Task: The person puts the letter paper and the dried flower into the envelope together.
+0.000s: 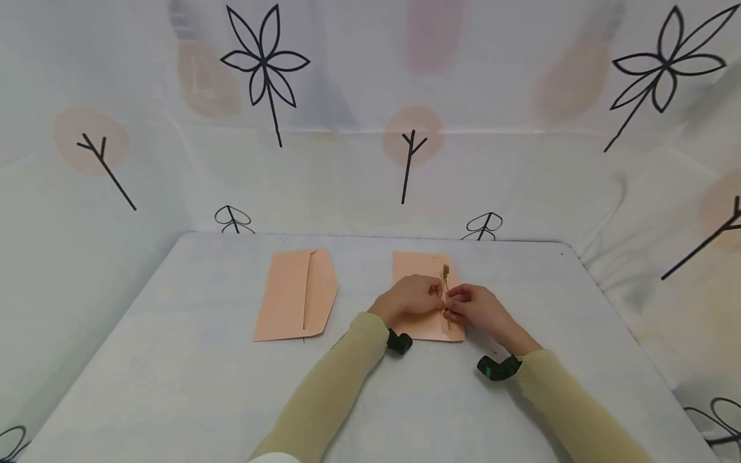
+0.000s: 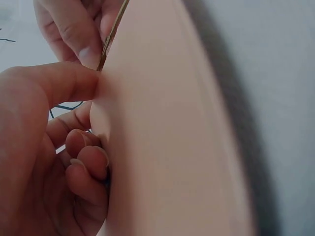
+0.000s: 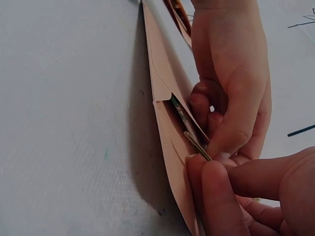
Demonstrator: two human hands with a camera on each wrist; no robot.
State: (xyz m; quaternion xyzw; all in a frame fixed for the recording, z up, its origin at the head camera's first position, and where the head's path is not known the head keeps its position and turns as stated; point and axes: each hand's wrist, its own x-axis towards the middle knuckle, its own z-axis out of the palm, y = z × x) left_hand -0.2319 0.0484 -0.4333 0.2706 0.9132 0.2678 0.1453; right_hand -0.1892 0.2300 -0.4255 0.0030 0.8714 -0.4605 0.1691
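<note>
On the right side of the table lies a peach envelope point(image 1: 412, 262) with its flap to the right. My left hand point(image 1: 410, 299) pinches the edge of its opening between thumb and fingers. My right hand point(image 1: 479, 310) pinches the thin stem of a dried flower sprig point(image 1: 446, 271), whose yellow-green head points to the far side. In the right wrist view, the cut stem end point(image 3: 198, 146) shows just over the envelope's slit, which gapes a little. The fingertips of both hands meet at the opening and cover part of the stem.
A second peach envelope point(image 1: 285, 289) lies to the left, its flap also on the right. The white table point(image 1: 197, 399) has its far edge against a cloth backdrop point(image 1: 347, 180) printed with flowers and twigs. Dark curved wrist mounts point(image 1: 499, 368) stick out below the sleeves.
</note>
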